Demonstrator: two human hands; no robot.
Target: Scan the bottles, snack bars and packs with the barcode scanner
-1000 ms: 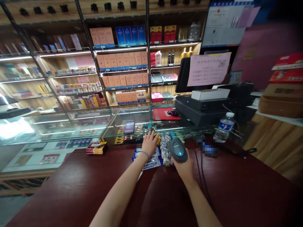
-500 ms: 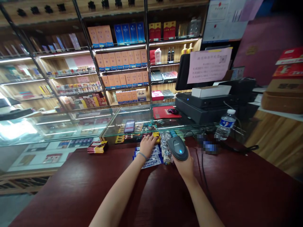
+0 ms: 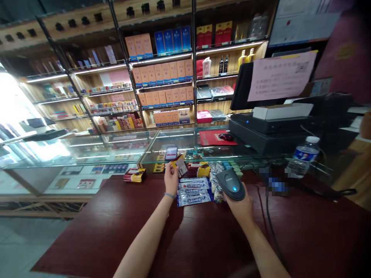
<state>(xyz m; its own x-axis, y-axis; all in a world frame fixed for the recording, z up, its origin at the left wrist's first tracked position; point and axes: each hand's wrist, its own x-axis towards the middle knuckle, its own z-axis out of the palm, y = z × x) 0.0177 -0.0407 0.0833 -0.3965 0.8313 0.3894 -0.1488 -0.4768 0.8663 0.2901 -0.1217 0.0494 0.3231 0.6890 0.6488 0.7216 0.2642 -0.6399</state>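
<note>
My left hand (image 3: 171, 178) pinches a small dark-red and yellow packet (image 3: 181, 166), tilted up with its pale barcode side showing. In my right hand (image 3: 242, 204) is a dark barcode scanner (image 3: 230, 184), its blue light on and its head over the counter. Between my hands lie several blue-and-white sachets (image 3: 193, 192) in overlapping rows. Small jars with silvery lids (image 3: 214, 173) stand in a column beside them, partly hidden by the scanner. Behind the sachets is a stack of matching red-yellow packets (image 3: 199, 170); another stack (image 3: 135, 175) sits at the counter's left.
A glass display case (image 3: 150, 154) edges the red-brown counter (image 3: 139, 224), with a phone (image 3: 171, 153) on it. A water bottle (image 3: 304, 156), a cable (image 3: 271, 220) and a blurred-out item stand or lie at right. A monitor (image 3: 242, 87) rises behind.
My left hand has lifted a red-yellow packet from behind the sachets and moved it left, turning its barcode side up. The view has shifted left; the scanner stays in my right hand.
</note>
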